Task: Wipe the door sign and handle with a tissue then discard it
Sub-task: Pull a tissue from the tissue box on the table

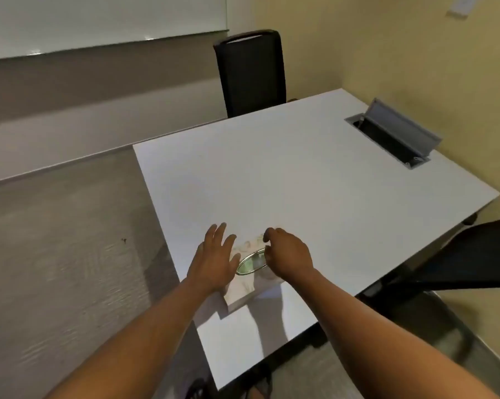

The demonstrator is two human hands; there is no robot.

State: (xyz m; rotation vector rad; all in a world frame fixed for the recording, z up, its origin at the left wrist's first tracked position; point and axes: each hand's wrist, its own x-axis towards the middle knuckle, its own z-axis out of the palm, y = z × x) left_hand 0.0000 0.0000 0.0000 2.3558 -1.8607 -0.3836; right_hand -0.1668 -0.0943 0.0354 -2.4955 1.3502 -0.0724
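Note:
A pale tissue box with an oval slot on top sits near the front left edge of the white table. My left hand lies flat on the box's left side, fingers spread. My right hand hovers over the right of the slot with fingers curled down at the opening; whether they pinch a tissue is hidden. No door, sign or handle is in view.
A black chair stands at the table's far side and another black chair at the right. An open grey cable hatch is set in the table's far right. Grey carpet lies to the left, a whiteboard on the far wall.

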